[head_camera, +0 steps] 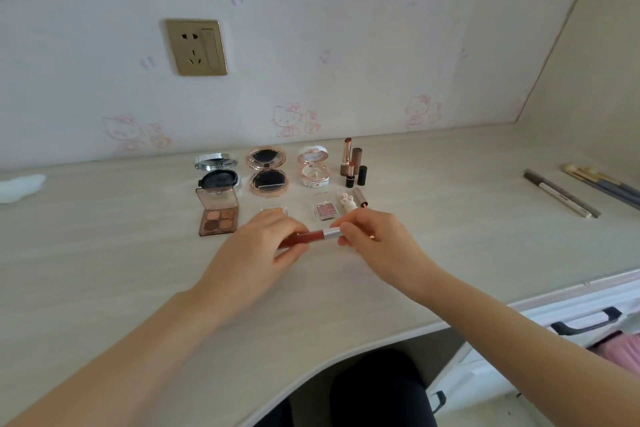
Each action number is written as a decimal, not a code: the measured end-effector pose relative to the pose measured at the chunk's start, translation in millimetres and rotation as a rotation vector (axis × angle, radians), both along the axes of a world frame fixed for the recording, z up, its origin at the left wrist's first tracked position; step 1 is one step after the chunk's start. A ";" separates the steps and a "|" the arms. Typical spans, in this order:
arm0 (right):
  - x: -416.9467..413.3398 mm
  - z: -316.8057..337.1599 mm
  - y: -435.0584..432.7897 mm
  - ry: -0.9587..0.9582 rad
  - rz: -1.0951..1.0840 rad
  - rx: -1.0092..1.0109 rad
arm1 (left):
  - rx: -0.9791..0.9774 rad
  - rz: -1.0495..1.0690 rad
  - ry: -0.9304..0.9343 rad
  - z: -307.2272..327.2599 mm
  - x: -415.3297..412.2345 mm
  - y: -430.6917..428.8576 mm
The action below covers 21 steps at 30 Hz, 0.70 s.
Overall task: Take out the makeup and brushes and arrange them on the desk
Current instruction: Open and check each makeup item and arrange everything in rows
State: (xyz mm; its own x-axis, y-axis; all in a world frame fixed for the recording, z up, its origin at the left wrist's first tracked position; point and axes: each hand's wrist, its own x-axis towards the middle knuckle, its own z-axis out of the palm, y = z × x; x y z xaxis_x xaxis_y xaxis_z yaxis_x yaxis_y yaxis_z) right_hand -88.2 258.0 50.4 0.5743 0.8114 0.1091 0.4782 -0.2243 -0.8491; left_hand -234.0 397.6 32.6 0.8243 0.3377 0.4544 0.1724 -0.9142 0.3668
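Observation:
Both hands hold a red lip gloss tube (311,237) just above the desk (104,253). My left hand (256,253) grips its red body; my right hand (377,239) pinches its silver cap end. Behind them, open makeup stands in rows: a silver cushion compact (216,172), a rose-gold compact (267,172), a white-pink compact (313,166), two uncapped lipsticks (348,163), a brown eyeshadow palette (217,215), a small pink blush pan (325,210) and a white bunny-shaped item (346,201). Brushes (602,185) and a grey pencil (561,192) lie at the far right.
A white crumpled thing (20,187) lies at the desk's left edge. A wall socket (196,47) sits above the makeup. To the lower right is a white drawer unit with a black handle (585,322). The desk's front edge curves inward near my lap.

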 end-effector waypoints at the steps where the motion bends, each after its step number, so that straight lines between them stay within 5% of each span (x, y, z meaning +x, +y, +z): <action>1: -3.6 -1.2 0.9 -0.021 0.007 -0.005 | 0.025 0.009 -0.003 -1.8 -1.9 -0.8; 7: -18.2 -3.3 -0.2 -0.381 0.084 0.003 | 0.069 0.016 -0.049 -13.1 -10.5 -5.2; 15: -19.3 -18.7 4.5 -0.518 0.076 0.091 | -0.023 0.035 -0.089 -16.9 -18.7 -1.1; 21: -36.5 -22.7 7.0 -0.070 0.014 0.153 | 0.140 0.064 -0.169 -15.0 -21.5 3.9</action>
State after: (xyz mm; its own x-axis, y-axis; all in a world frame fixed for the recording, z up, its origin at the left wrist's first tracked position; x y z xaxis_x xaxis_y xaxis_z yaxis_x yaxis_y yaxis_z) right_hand -124.7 265.0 27.7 0.5498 0.7900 0.2712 0.5396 -0.0881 -0.8373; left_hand -255.6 401.5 17.6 0.7111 0.3112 0.6305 0.1785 -0.9473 0.2661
